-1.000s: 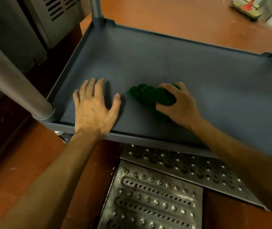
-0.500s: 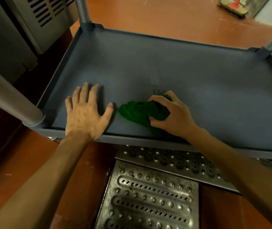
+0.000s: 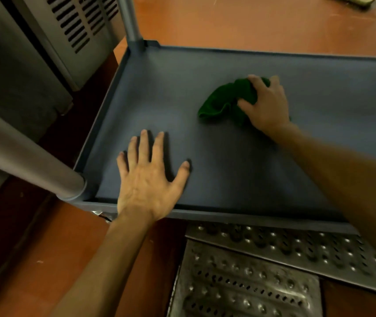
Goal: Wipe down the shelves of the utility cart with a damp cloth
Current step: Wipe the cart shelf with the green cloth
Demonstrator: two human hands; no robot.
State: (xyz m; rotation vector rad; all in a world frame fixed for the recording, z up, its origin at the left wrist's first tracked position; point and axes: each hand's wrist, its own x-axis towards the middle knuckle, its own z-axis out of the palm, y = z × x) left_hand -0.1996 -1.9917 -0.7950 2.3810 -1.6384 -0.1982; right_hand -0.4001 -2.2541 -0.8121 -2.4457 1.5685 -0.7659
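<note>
Slate-grey plastic forms the rimmed shelf (image 3: 228, 170) of the utility cart, which fills most of the head view. Around it lies a glossy orange-red floor (image 3: 251, 24). A brushed stainless-steel appliance with slotted vents (image 3: 45, 42) stands just beyond the shelf's left edge. Two perforated metal floor grates (image 3: 251, 287) lie under and in front of the shelf's front edge. A thick round metal post (image 3: 22, 156) rises from the front-left corner, and a slimmer-looking post (image 3: 128, 17) rises from the back-left corner.

The left hand (image 3: 147, 184) lies palm down on the shelf near the front-left corner. Its fingers are straight and spread, its thumb is splayed to the right, and its wrist crosses the front rim. It holds nothing.

The right hand (image 3: 266, 106) is further back, about midway along the shelf and nearer the back edge than the front. Its fingers curl over a crumpled dark green cloth (image 3: 221, 102), with the thumb tucked against the fabric, and it presses the cloth onto the shelf surface. The loose end of the cloth bunches out to the left of the hand and rests flat on the shelf, well apart from the left hand.
</note>
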